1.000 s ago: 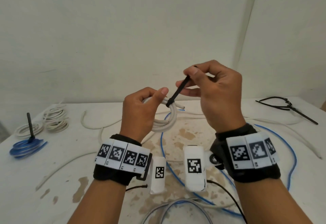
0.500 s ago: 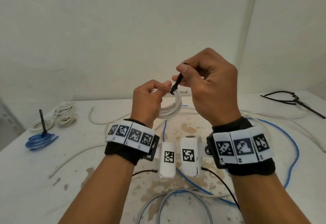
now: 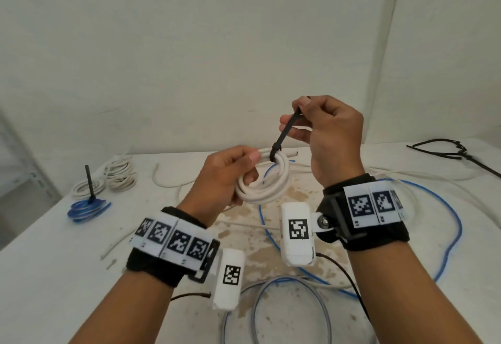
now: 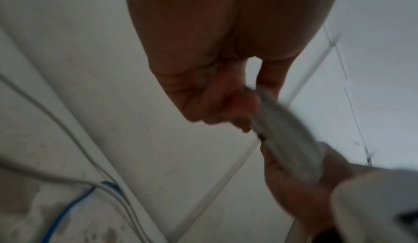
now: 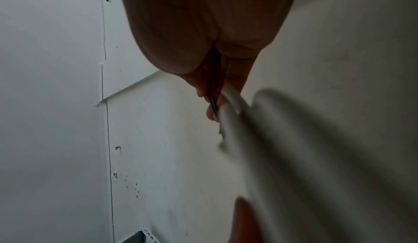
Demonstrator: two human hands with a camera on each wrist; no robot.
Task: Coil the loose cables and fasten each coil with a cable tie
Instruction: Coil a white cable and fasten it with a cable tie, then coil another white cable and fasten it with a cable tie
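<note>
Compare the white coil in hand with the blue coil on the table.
The white coil is held in the air by the left hand; the blue coil lies on the table. The right hand pinches the white coil's tie tail; the blue coil's tail stands free. Both carry a black tie.

white coil (image 3: pixel 267 181), black tie (image 3: pixel 284 133), blue cable (image 3: pixel 455 224)

White surface strewn with cables and ties

The white surface (image 3: pixel 54 276), stained brown near the frame's middle, carries a tied blue coil (image 3: pixel 88 209) with its black tie standing up at the left, white coils (image 3: pixel 119 175) behind it, a loose blue cable (image 3: pixel 452 224) looping at the right, a grey cable (image 3: pixel 322 305) at the bottom centre, loose white cables (image 3: pixel 168 181), and black cable ties (image 3: pixel 444 150) at the upper right.
</note>
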